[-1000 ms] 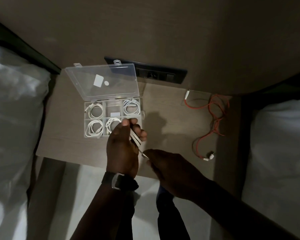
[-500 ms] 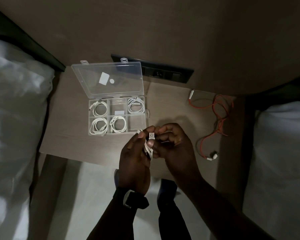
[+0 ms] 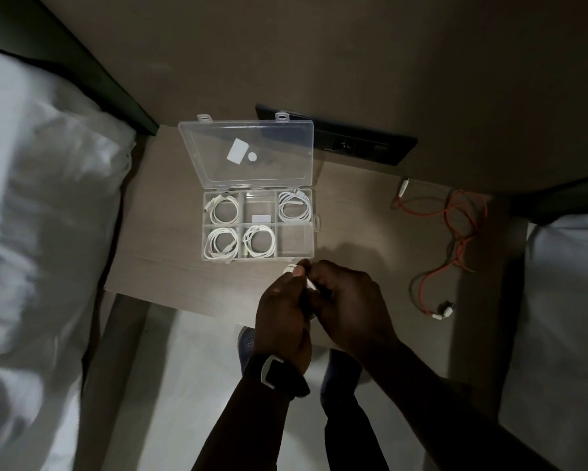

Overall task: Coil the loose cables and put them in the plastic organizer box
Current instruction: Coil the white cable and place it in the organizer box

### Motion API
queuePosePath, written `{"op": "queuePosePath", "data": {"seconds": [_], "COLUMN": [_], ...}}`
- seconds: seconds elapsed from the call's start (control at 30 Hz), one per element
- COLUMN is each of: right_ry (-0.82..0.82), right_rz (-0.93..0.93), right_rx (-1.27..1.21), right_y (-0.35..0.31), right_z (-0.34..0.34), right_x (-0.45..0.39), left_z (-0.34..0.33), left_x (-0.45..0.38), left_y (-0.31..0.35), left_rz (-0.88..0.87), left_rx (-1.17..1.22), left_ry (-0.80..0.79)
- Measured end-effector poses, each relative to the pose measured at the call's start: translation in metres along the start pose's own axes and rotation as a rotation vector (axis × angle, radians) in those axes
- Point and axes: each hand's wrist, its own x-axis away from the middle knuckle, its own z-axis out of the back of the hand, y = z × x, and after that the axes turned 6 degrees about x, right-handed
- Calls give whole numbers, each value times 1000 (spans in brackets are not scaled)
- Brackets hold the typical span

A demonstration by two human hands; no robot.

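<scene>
A clear plastic organizer box (image 3: 316, 223) lies open on the bedside table, its lid (image 3: 251, 153) tipped back. Several of its compartments hold coiled white cables (image 3: 225, 209); the middle back one and the front right one (image 3: 294, 240) hold no cable. Just in front of the box my left hand (image 3: 280, 316) and my right hand (image 3: 348, 305) press together around a white cable (image 3: 292, 268), of which only a small bit shows between the fingers. A loose orange cable (image 3: 457, 232) sprawls on the table to the right.
The wooden bedside table (image 3: 163, 263) stands between two beds with white bedding (image 3: 41, 232). A dark socket panel (image 3: 364, 146) sits on the wall behind the box. My shoes (image 3: 246, 345) show on the pale floor below the table's front edge.
My right hand came up from below and joined the left. Both hands closed tighter over the white cable, which a second ago hung stretched between them.
</scene>
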Motion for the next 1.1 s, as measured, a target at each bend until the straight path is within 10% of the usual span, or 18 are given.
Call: {"op": "queuePosePath", "data": {"seconds": [0.3,0.6,1.1], "right_ry": [64,31,-84], "right_rz": [-197,-169,98], "right_rx": [179,261,452], "right_y": [39,38,54], "right_z": [-19,-55,-59], "right_x": [-66,-125,-110], "left_z": [25,51,48], "left_x": [-27,-110,-143], "left_y": [24,26,18], "left_rz": [61,-595,-728], "left_rx": [-184,-981,-1332], "left_ry": [-125,32,-82]}}
